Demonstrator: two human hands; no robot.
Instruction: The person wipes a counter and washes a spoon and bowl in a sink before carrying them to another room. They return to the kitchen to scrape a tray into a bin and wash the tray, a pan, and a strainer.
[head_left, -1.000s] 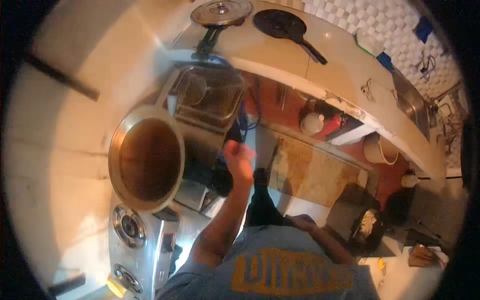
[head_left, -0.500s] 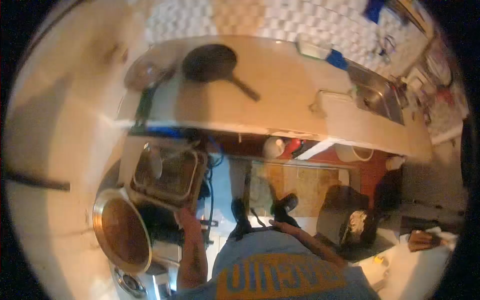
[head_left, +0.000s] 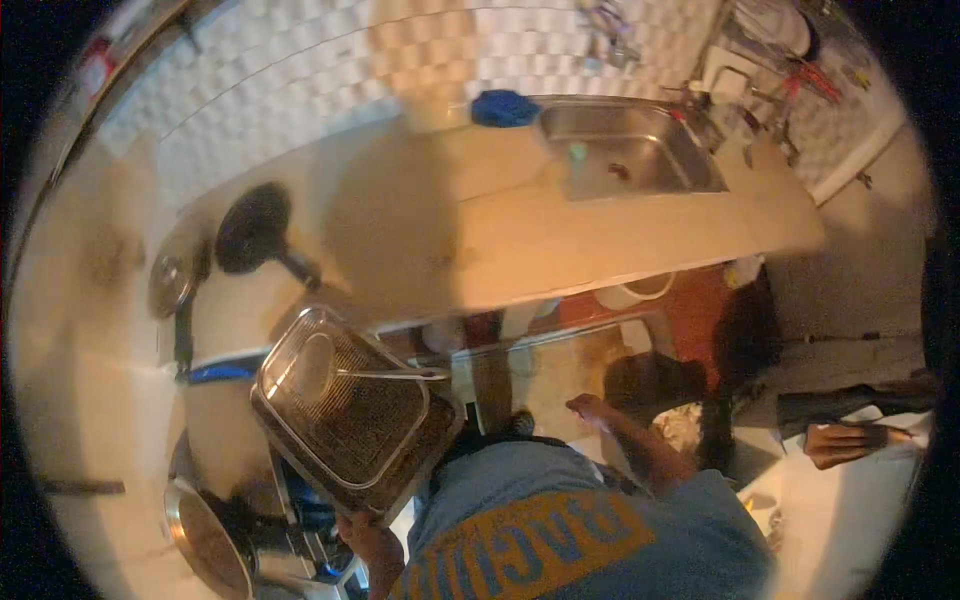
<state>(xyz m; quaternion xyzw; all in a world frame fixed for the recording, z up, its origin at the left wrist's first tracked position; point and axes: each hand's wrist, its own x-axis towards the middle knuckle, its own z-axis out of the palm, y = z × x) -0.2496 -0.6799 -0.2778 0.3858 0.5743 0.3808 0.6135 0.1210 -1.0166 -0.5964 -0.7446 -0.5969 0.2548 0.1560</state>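
Note:
A rectangular metal baking pan (head_left: 370,430) hangs tilted in front of the counter's edge. My left hand (head_left: 368,538) grips its near edge. Inside lies a long-handled utensil (head_left: 395,375) with an oval head, possibly a spoon; blur hides its exact kind. My right hand (head_left: 592,408) is held out in front of my shirt, touching nothing. Its fingers look curled together with nothing visible in them.
Ahead runs a long counter (head_left: 520,230) with a steel sink (head_left: 640,150) and a blue cloth (head_left: 503,108). A black frying pan (head_left: 254,228) and a glass lid (head_left: 172,285) are on its left. A large round pan (head_left: 205,540) stands lower left.
My left hand has lifted the baking pan from its place at the left and brought it toward the counter. My right hand has moved away from my waist. The view has turned toward the sink.

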